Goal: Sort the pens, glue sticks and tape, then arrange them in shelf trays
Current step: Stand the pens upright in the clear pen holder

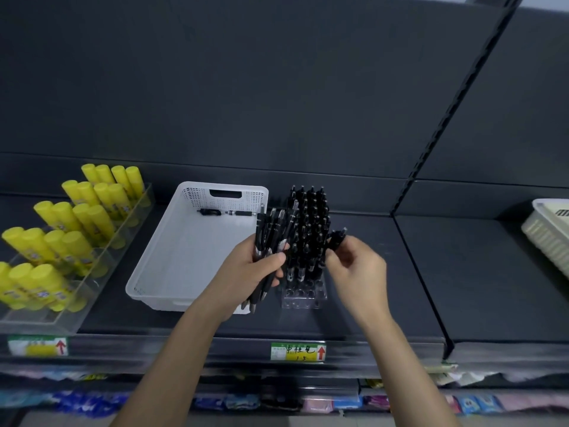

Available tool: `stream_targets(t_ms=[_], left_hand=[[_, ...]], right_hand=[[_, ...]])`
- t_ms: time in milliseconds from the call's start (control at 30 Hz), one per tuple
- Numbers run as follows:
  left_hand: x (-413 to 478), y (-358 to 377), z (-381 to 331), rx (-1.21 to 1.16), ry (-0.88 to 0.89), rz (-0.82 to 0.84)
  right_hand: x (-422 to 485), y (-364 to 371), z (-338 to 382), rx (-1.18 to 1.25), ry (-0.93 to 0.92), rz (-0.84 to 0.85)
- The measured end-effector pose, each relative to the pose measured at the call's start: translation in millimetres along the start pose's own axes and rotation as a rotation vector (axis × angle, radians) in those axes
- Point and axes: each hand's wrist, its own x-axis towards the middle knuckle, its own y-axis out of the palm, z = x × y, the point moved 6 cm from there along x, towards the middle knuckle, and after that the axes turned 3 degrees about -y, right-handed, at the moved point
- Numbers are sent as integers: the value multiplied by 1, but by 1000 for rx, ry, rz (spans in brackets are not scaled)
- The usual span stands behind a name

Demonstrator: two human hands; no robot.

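My left hand (251, 268) grips a bundle of several black pens (272, 234), tips down, over the right edge of a white basket (172, 257). One black pen (226, 212) lies inside the basket at its far end. My right hand (354, 266) pinches a single black pen (337, 237) just right of a clear pen holder (303, 295). Many black pens (309, 224) stand upright in the holder's rear rows; its front holes are bare. Yellow glue sticks (70, 223) stand in rows in a clear tiered tray (46, 318) at the left.
Everything sits on a dark shelf (400, 288) with a dark back panel. A pale basket (551, 238) pokes in at the right edge. Price labels (298, 352) hang on the shelf's front rail. Coloured packets fill the shelf below.
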Motion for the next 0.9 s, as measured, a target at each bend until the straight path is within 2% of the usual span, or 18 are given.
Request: stream_targets(t_ms=[200,633,767,900], left_hand=[[-3,-3,6,-25,-10,-44],[-8,-2,6,-59,21,-68],[-10,0,4,-56,34,-67],[-13,3,-1,-67,51,-49]], right_hand=[[-5,21,-8,-164,-66,145],[-10,25,3,-345,-144,239],[-9,27,1,-367,-96,273],[-12,6,3,-265,-52,153]])
